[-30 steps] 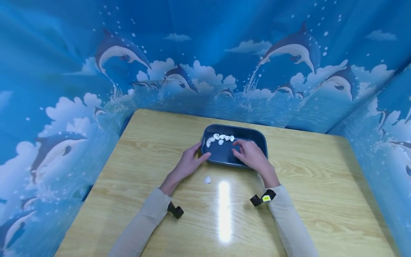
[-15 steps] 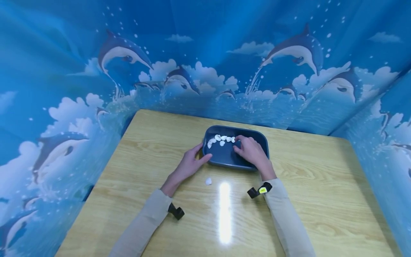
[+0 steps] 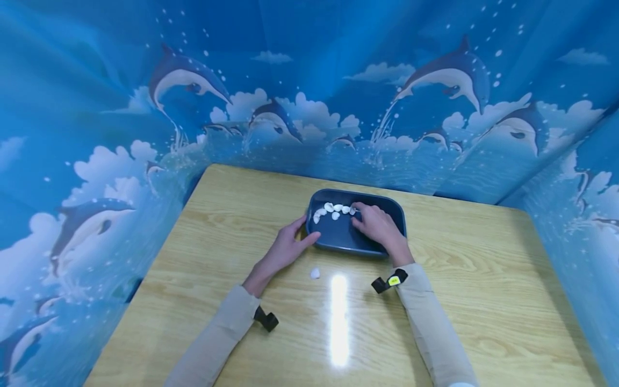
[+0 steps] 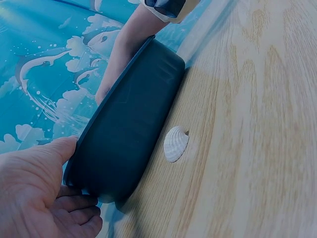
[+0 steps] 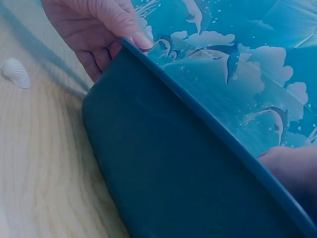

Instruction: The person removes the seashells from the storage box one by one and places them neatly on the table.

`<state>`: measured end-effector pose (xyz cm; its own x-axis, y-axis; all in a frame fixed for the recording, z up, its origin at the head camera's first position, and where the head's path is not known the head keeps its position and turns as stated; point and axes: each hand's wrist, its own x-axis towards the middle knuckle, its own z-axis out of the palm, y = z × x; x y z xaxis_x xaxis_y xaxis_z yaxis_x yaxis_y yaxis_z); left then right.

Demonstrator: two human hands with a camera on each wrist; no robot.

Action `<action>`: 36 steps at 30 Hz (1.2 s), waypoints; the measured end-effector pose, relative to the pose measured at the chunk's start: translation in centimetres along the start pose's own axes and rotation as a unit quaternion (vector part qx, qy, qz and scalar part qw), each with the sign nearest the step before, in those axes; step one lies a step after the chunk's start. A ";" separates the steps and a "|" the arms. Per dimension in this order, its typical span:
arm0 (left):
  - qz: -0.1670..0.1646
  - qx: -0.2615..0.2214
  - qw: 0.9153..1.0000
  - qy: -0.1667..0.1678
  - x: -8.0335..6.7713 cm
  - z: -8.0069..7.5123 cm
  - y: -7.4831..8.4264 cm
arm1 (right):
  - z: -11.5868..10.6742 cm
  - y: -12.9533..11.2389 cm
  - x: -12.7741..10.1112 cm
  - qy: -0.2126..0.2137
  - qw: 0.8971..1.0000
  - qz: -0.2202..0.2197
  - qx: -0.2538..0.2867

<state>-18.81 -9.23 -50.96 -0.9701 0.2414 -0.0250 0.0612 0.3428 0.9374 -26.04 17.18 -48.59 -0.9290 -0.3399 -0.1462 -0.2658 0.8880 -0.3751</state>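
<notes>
Several white seashells form a curved row inside a dark blue plastic tray, with one shell below the row. My left hand grips the tray's left front corner, its thumb over the rim and its fingers against the outside wall. Inside the tray, my right hand bends down with its thumb and index finger at the right-end shell. In both wrist views the tray's wall hides those fingertips. One loose ribbed seashell lies on the table in front of the tray.
The tray stands on a light wood-grain table near its back edge. A blue curtain printed with dolphins hangs behind and along the sides. A bright light reflection crosses the tabletop in front.
My right hand has moved slightly left and its fingers have come to the right-end shell, which now looks tilted. My left hand has kept its grip on the tray.
</notes>
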 end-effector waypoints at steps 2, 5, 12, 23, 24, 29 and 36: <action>0.001 0.000 1.000 -0.001 0.0 0.0 0.0 | 0.1 0.1 0.1 -0.003 1.000 -0.003 -0.002; 0.002 0.002 1.000 0.000 0.0 0.0 -0.1 | 0.1 0.1 0.2 -0.003 1.000 -0.010 -0.002; -0.004 0.003 1.000 0.001 0.0 -0.1 -0.1 | 0.2 0.0 0.3 0.023 1.000 -0.020 0.008; 0.002 0.002 1.000 -0.002 0.1 0.1 -0.2 | 0.0 0.4 0.0 -0.010 1.000 -0.008 -0.004; 0.002 0.001 1.000 -0.002 0.1 0.1 -0.2 | 0.0 0.4 0.0 -0.011 1.000 -0.008 -0.001; 0.002 0.000 1.000 0.002 0.2 0.2 -0.2 | -0.2 0.5 0.0 -0.010 1.000 -0.015 -0.006; 0.004 0.000 1.000 0.005 0.1 0.2 -0.2 | -0.5 0.4 -0.2 -0.005 1.000 -0.019 -0.003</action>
<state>-18.84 -9.14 -51.21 -0.9718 0.2353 -0.0131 0.0698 0.3408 0.9375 -26.07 17.79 -48.30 -0.9157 -0.3762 -0.1415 -0.3022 0.8766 -0.3745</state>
